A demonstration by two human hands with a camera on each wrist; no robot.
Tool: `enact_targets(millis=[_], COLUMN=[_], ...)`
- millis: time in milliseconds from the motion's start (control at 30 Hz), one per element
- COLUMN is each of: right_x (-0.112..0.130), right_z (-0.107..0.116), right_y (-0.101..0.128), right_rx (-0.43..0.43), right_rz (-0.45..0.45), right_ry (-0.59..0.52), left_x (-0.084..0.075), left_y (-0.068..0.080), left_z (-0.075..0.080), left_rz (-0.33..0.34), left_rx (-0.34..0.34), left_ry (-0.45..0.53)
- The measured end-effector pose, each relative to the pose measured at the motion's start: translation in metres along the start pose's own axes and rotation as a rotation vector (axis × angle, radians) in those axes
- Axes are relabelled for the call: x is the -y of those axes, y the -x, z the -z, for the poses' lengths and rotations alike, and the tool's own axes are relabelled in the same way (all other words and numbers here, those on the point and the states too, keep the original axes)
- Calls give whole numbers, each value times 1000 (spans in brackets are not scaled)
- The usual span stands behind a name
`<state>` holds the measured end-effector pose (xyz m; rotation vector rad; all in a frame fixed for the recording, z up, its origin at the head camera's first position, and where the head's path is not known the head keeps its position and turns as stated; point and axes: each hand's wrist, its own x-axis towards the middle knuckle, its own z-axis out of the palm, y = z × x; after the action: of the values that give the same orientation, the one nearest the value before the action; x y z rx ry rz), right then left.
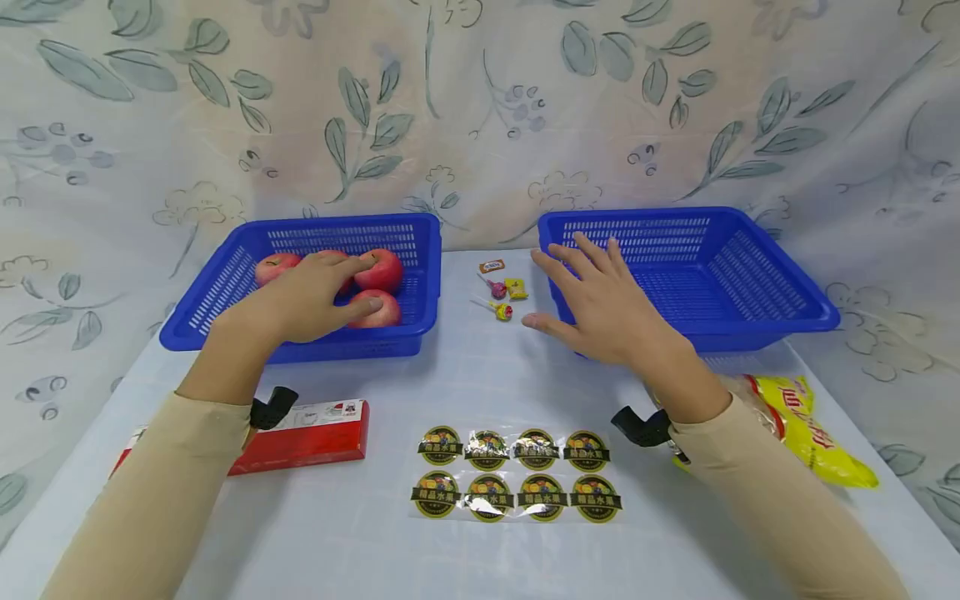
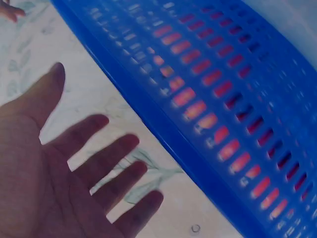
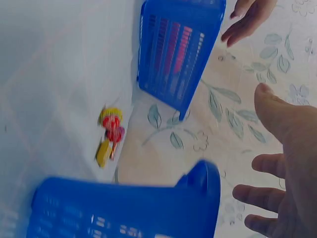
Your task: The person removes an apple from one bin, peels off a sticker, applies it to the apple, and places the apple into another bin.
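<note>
My left hand [image 1: 296, 300] hovers over the left blue basket [image 1: 431, 283], which holds several red apples [image 1: 382, 271]. In the left wrist view its fingers are spread and nothing lies in the palm [image 2: 34, 183]; the basket wall [image 2: 148, 134] and reddish apples behind its slots show beyond. My right hand [image 1: 611, 312] reaches over the near left corner of the right blue basket [image 1: 780, 321], fingers spread and holding nothing. That basket has no contents visible in the head view. Both hands stand apart from the baskets in the wrist views.
Between the baskets lie two lollipops [image 1: 503, 312] and small wrapped sweets [image 1: 516, 288]. A sheet of round fruit stickers [image 1: 514, 475] lies at the front. A red and white box [image 1: 315, 437] sits partly under the left forearm, a yellow packet [image 1: 813, 433] beside the right one. Patterned cloth [image 1: 480, 125] hangs behind.
</note>
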<state>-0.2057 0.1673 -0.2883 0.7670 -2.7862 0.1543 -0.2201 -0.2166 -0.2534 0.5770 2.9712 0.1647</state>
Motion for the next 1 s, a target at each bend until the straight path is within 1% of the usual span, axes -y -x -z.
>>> enact_targets(millis=[67, 233, 333, 433, 533, 633, 733, 833, 867, 1000], right_x=[5, 19, 29, 39, 48, 55, 59, 61, 61, 64], right_z=[-4, -11, -14, -18, -21, -27, -32, -37, -39, -45], right_y=[-4, -13, -17, -21, -28, -37, -47, -56, -59, -68], right_rx=[0, 1, 5, 35, 85, 118, 132, 153, 161, 181], right_rz=[25, 69, 92, 111, 123, 125, 119, 90, 75, 37], right_ry=[-53, -162, -225, -283, -343, -391, -450, -535, -565, -657], left_x=[5, 13, 15, 16, 17, 18, 19, 20, 20, 25], left_y=[-3, -15, -23, -30, -36, -42, -46, -50, -52, -56], left_z=[2, 4, 6, 9, 11, 13, 15, 17, 18, 17], left_rz=[-4, -30, -20, -3, -1, -8, -10, 1, 0, 10], left_rx=[29, 66, 96, 116, 131, 159, 235, 318, 336, 371], left_ry=[28, 76, 93, 113, 139, 168, 198, 223, 226, 264])
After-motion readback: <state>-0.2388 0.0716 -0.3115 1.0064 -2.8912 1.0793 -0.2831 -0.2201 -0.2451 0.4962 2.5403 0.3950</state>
